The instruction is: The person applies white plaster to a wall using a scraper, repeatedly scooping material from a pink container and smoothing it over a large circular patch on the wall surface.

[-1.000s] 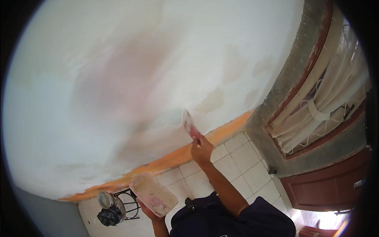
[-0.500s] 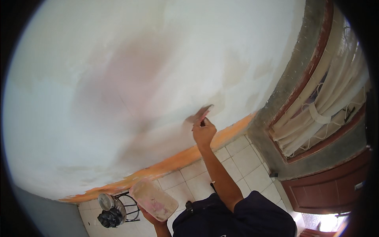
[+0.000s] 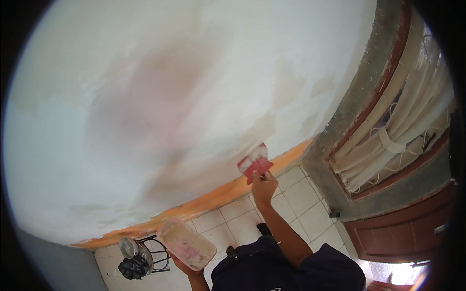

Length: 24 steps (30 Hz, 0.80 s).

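Evidently, the white wall point(image 3: 145, 97) above the orange band point(image 3: 213, 195) is cut off by the dark round rim, as is the brown door point(image 3: 395, 230) beyond the band's right end. Below the band, the pale container point(image 3: 182, 236) hides most of the left hand point(image 3: 180, 264); below its left end, the make-up of the black bundle point(image 3: 133, 267) is hard to make out. Whether the red scraper point(image 3: 257, 165) touches the wall cannot be told.

Compared with half a second earlier, the container is nearly unmoved; the scraper, then narrow in view and above the band, now shows its broad, smeared face and has dropped to overlap the band.

The container, pink residue inside, is held by the left hand. The right hand point(image 3: 265, 188) pinches the scraper, which projects upward from the fingertips, past the band
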Motion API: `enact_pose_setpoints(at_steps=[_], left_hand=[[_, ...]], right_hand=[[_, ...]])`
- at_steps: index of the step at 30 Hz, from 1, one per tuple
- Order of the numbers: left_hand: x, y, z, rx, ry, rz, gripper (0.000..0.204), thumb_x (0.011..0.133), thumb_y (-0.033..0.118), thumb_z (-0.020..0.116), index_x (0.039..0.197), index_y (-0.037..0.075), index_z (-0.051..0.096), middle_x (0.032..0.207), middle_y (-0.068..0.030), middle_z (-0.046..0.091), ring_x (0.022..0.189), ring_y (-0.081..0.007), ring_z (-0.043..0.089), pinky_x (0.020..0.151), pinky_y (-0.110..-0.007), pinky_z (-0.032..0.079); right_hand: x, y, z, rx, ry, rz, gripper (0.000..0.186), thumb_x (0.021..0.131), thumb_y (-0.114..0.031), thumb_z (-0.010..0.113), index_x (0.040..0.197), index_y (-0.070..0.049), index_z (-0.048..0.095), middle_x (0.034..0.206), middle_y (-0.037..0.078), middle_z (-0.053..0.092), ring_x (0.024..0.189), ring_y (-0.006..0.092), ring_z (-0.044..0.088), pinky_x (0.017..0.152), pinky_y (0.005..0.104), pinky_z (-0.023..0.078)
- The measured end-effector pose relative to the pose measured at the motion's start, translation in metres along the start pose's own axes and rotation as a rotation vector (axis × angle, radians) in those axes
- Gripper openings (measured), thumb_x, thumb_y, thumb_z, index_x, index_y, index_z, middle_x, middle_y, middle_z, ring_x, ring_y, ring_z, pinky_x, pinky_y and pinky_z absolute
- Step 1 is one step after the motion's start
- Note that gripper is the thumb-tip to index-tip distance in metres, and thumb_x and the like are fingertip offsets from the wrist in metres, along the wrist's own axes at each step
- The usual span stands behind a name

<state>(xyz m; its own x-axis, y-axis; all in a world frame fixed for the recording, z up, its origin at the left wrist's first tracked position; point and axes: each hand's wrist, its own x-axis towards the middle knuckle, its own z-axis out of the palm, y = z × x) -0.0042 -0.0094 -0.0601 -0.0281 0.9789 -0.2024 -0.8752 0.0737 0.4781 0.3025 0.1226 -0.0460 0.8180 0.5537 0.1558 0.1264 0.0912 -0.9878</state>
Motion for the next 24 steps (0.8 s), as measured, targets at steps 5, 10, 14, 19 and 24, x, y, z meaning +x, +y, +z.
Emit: enact_pose_setpoints(at_steps=[5, 10, 14, 19, 24], left_hand=[[0.002, -0.003, -0.002, -0.070, 0.030, -0.026, 0.065, 0.096, 0.056, 0.045, 0.147, 0.017, 0.037, 0.146, -0.0078, 0.045, 0.130, -0.0333, 0.045, 0.109, -0.053, 0.036], [0.002, -0.001, -0.001, -0.044, -0.011, -0.023, 0.065, 0.096, 0.057, 0.045, 0.147, 0.017, 0.037, 0.146, -0.0077, 0.044, 0.130, -0.0329, 0.045, 0.108, -0.053, 0.037], [0.000, -0.003, 0.004, -0.060, 0.015, 0.004, 0.066, 0.096, 0.057, 0.045, 0.147, 0.017, 0.037, 0.146, -0.0075, 0.044, 0.130, -0.0324, 0.046, 0.108, -0.053, 0.037], [0.002, -0.002, 0.005, -0.093, 0.018, -0.006, 0.067, 0.095, 0.058, 0.045, 0.147, 0.017, 0.037, 0.147, -0.0074, 0.043, 0.131, -0.0322, 0.044, 0.109, -0.052, 0.036], [-0.002, 0.000, 0.008, 0.171, -0.022, 0.117, 0.067, 0.096, 0.059, 0.044, 0.147, 0.017, 0.036, 0.147, -0.0073, 0.043, 0.131, -0.0319, 0.044, 0.108, -0.052, 0.037]], right_hand=[[0.049, 0.034, 0.002, 0.262, 0.014, 0.362, 0.009, 0.085, -0.003, 0.063, 0.083, 0.005, 0.065, 0.075, 0.005, 0.063, 0.064, 0.0097, 0.057, 0.057, 0.0265, 0.051], [0.057, 0.012, 0.031, 0.533, 0.004, 0.366, 0.008, 0.086, 0.000, 0.062, 0.087, 0.007, 0.066, 0.082, 0.008, 0.066, 0.068, 0.0127, 0.060, 0.060, 0.0284, 0.054], [0.041, -0.038, 0.040, 0.439, -0.083, 0.237, 0.010, 0.087, -0.002, 0.063, 0.088, 0.008, 0.065, 0.077, 0.005, 0.066, 0.067, 0.0084, 0.057, 0.060, 0.0263, 0.049], [0.007, -0.081, 0.042, 0.304, -0.132, 0.052, 0.012, 0.087, -0.007, 0.065, 0.089, 0.004, 0.066, 0.069, 0.002, 0.062, 0.064, 0.0059, 0.053, 0.059, 0.0255, 0.044], [-0.016, -0.029, 0.014, 0.246, -0.075, 0.056, 0.007, 0.087, -0.001, 0.063, 0.088, 0.004, 0.068, 0.073, -0.004, 0.061, 0.064, 0.0023, 0.048, 0.055, 0.0218, 0.040]])
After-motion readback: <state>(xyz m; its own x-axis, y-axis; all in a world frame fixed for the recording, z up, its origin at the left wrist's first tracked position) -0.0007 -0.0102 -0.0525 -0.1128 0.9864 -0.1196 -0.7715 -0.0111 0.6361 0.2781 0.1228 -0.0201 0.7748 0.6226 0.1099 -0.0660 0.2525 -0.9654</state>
